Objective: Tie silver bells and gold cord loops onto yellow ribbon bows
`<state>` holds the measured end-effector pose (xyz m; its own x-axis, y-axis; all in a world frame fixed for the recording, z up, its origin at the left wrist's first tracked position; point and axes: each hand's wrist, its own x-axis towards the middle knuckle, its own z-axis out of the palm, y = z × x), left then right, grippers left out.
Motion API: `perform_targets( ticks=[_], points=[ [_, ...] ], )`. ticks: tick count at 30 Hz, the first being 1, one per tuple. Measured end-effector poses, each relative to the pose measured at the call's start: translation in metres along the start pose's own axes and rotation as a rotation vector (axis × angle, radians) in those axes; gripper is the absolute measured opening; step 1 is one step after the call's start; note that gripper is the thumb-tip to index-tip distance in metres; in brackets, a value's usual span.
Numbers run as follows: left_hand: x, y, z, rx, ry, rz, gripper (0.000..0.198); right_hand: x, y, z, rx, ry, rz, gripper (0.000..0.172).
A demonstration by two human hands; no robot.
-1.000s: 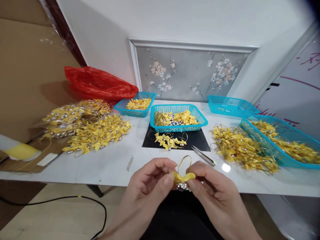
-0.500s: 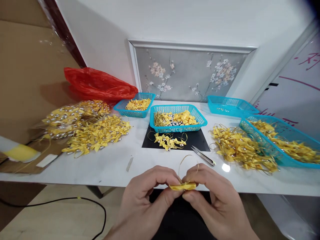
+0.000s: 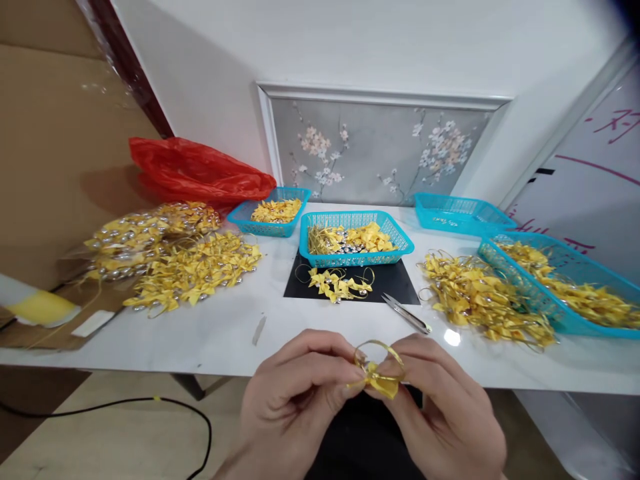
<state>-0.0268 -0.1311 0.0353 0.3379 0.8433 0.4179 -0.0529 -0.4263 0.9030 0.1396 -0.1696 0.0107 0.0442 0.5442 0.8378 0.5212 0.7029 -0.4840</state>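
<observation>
Between my two hands is a yellow ribbon bow (image 3: pixel 384 383) with a loop of thin gold cord (image 3: pixel 383 345) rising from it. My left hand (image 3: pixel 305 380) pinches its left side between thumb and fingers. On the right side, my right hand (image 3: pixel 437 393) is closed on the bow too, its thumb partly hidden behind the ribbon. Both hands are held at the table's front edge. Just beyond them lie thread snips (image 3: pixel 407 313) and a small group of finished-looking yellow bows with beads (image 3: pixel 340 285) on a black mat (image 3: pixel 295 288).
A blue basket (image 3: pixel 357 260) holding bows and silver beads stands on the mat's back part. Heaps of beaded bows lie at left (image 3: pixel 195 267) and right (image 3: pixel 485 300). More blue baskets (image 3: pixel 560 317) stand around, and a red plastic bag (image 3: pixel 200 173) is at back left.
The bow has turned from lying flat and edge-on to tilted, showing its face. The gold cord now forms a round loop above it, and my right fingers have shifted around the bow.
</observation>
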Motion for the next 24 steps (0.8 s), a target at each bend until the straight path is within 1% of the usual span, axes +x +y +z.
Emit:
perform_targets(
  ticks=[2, 4, 8, 10, 11, 13, 14, 16, 18, 20, 24],
  points=[
    [-0.0007, 0.0007, 0.0001, -0.006, 0.006, 0.017, 0.029, -0.0001, 0.0001, -0.0003, 0.019, -0.002, -0.014, 0.022],
    [-0.0003, 0.0013, 0.0012, -0.053, 0.013, -0.015, 0.026, 0.0003, 0.0, -0.0002, 0.029, -0.007, -0.028, 0.02],
    [0.0, 0.0021, 0.0035, -0.113, 0.01, -0.208, 0.013, 0.0016, -0.0001, 0.001, 0.045, -0.006, -0.033, 0.017],
    [-0.0008, 0.0028, 0.0036, -0.13, 0.005, -0.26, 0.014, 0.0019, 0.0001, 0.002, 0.05, -0.009, -0.014, 0.016],
    [-0.0011, 0.0033, 0.0034, -0.151, -0.007, -0.265, 0.014, 0.0019, 0.0002, 0.0025, 0.054, -0.006, 0.003, 0.016],
    [-0.0009, 0.0049, 0.0032, -0.213, -0.029, -0.254, 0.006, 0.0016, 0.0005, 0.0034, 0.075, 0.001, 0.055, 0.016],
    [-0.0003, 0.0057, 0.0034, -0.245, -0.04, -0.249, 0.005, 0.0012, 0.0006, 0.0036, 0.088, 0.007, 0.083, 0.016],
    [0.0017, 0.007, 0.0046, -0.279, -0.053, -0.26, 0.014, -0.0001, 0.001, 0.0038, 0.109, 0.016, 0.13, 0.016],
    [0.0034, 0.0072, 0.0063, -0.275, -0.056, -0.287, 0.015, -0.0016, 0.0014, 0.0036, 0.122, 0.024, 0.151, 0.016],
    [0.0038, 0.0061, 0.0076, -0.263, -0.035, -0.293, 0.014, -0.0026, 0.0017, 0.0033, 0.129, 0.014, 0.162, 0.017],
    [0.0017, 0.0033, 0.007, -0.221, -0.038, -0.259, 0.018, -0.0021, 0.0015, 0.0032, 0.136, -0.049, 0.177, 0.016]
  ],
)
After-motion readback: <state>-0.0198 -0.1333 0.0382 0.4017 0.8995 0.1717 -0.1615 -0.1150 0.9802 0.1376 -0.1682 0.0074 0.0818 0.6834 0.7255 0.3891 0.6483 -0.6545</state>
